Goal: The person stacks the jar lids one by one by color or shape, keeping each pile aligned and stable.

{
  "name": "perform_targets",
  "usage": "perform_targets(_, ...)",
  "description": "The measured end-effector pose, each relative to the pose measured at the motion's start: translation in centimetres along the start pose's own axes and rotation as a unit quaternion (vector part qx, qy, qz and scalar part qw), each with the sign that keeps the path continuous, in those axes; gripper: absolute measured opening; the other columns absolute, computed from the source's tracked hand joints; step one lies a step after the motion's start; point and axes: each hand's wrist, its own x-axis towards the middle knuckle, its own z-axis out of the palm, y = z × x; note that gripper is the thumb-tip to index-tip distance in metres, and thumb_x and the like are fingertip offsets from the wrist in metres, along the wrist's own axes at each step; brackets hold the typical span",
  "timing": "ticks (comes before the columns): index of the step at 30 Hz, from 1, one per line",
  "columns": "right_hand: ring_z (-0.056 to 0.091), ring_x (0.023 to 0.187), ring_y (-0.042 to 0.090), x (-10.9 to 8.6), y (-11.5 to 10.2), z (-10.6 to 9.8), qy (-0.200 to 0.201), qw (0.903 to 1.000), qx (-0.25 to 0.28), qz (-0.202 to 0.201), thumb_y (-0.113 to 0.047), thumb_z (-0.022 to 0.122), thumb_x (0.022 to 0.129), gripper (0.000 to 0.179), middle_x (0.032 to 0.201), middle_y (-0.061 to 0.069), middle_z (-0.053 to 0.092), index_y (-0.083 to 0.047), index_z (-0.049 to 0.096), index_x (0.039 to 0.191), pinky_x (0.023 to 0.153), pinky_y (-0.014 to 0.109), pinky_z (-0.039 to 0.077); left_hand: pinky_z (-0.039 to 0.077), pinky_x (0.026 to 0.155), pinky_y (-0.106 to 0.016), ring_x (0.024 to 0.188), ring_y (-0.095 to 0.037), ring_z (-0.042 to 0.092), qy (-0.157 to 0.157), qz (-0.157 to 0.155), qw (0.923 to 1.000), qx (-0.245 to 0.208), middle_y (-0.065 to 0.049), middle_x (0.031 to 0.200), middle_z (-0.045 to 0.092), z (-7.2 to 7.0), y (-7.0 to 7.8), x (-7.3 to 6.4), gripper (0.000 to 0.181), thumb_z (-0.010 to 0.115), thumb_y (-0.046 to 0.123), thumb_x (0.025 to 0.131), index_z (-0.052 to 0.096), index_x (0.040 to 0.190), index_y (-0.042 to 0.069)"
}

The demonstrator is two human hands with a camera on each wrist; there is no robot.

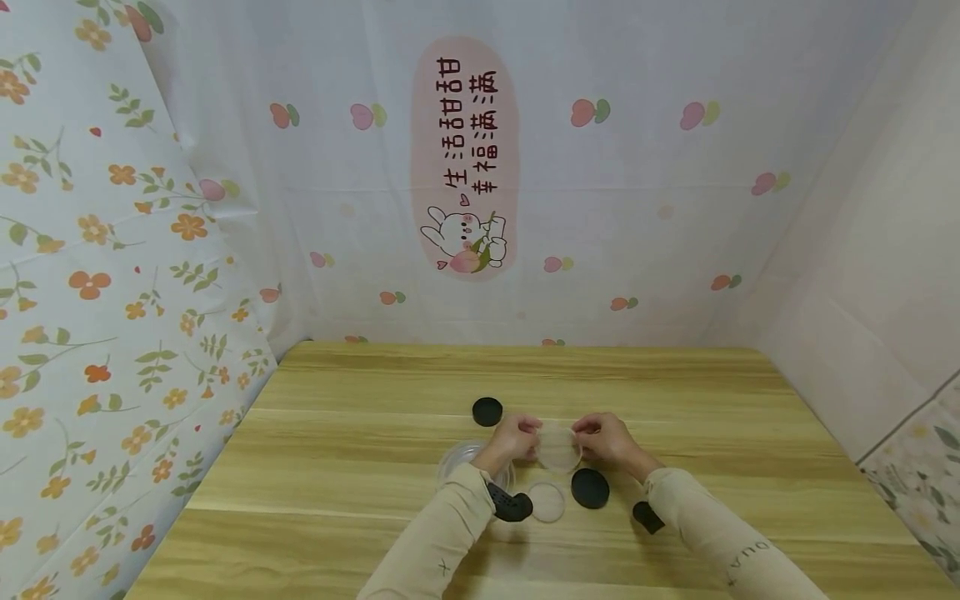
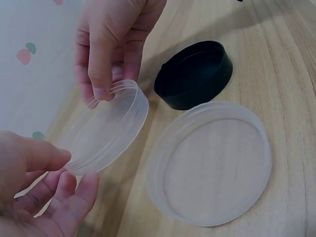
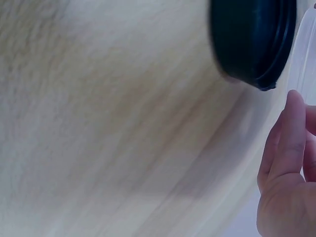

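Note:
Both hands hold a shallow round translucent plastic lid (image 1: 558,451) above the table, tilted on its edge in the left wrist view. My left hand (image 2: 47,187) pinches its near rim between thumb and fingers. On the opposite side, my right hand (image 2: 114,44) grips the rim, thumb over the wall. The right wrist view catches only a strip of the lid (image 3: 302,64) by the fingertips of the right hand (image 3: 286,173). Below lies a second translucent lid (image 2: 212,170), open side up, beside a black lid (image 2: 195,74).
Clear round plastic containers (image 1: 453,460) stand left of the hands, partly hidden by the left forearm. Another black lid (image 1: 487,411) lies farther back on the wooden table (image 1: 337,433). Printed cloth (image 1: 645,192) hangs behind and at the sides.

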Motion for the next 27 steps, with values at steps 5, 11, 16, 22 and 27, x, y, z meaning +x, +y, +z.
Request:
perform_targets(5,0.055,0.055,0.014,-0.1,-0.5,0.0,0.002,0.9999,0.006,-0.013,0.004,0.058,0.079,0.013,0.071,0.009,0.059,0.009,0.062,0.09,0.049,0.025,0.049,0.048,0.042,-0.028,0.051,-0.015,0.051,0.001,0.058,0.9983,0.002,-0.005,0.074,0.049,-0.1,-2.6,2.1,0.026,0.056,-0.01,0.071,0.066,0.088,0.008)
perform_targets(11,0.056,0.057,0.016,-0.2,-1.4,0.1,-0.008,0.9992,0.021,-0.034,0.002,0.06,0.079,0.013,0.071,0.01,0.06,0.011,0.06,0.088,0.051,0.029,0.05,0.051,0.049,-0.034,0.055,-0.02,0.054,0.002,0.045,0.9984,0.034,-0.011,0.077,0.054,-1.8,2.1,-1.8,0.022,0.058,-0.007,0.073,0.065,0.093,-0.001)
perform_targets(16,0.055,0.058,0.015,-0.1,-2.0,0.4,-0.011,0.9987,0.026,-0.042,0.0,0.061,0.079,0.012,0.069,0.008,0.059,0.01,0.06,0.085,0.054,0.032,0.052,0.052,0.053,-0.031,0.054,-0.015,0.05,-0.013,0.032,0.9992,0.02,-0.008,0.075,0.051,-3.5,6.7,-6.3,0.023,0.055,-0.008,0.075,0.061,0.097,-0.009)
perform_targets(22,0.056,0.058,0.015,0.0,-2.5,0.8,-0.023,0.9985,0.032,-0.037,0.0,0.06,0.08,0.012,0.072,0.009,0.058,0.009,0.059,0.088,0.055,0.031,0.052,0.052,0.054,-0.034,0.053,-0.014,0.051,-0.033,0.043,0.9982,0.027,-0.007,0.075,0.05,-4.6,5.8,-5.6,0.022,0.056,-0.004,0.077,0.061,0.098,-0.006)
perform_targets(27,0.057,0.057,0.016,-0.1,-3.2,1.1,-0.028,0.9976,0.042,-0.047,0.001,0.059,0.08,0.01,0.071,0.009,0.059,0.008,0.06,0.086,0.055,0.035,0.052,0.052,0.054,-0.032,0.055,-0.014,0.051,-0.058,0.067,0.9953,0.038,-0.009,0.077,0.051,-5.8,6.0,-5.8,0.023,0.055,-0.005,0.077,0.06,0.1,-0.007)
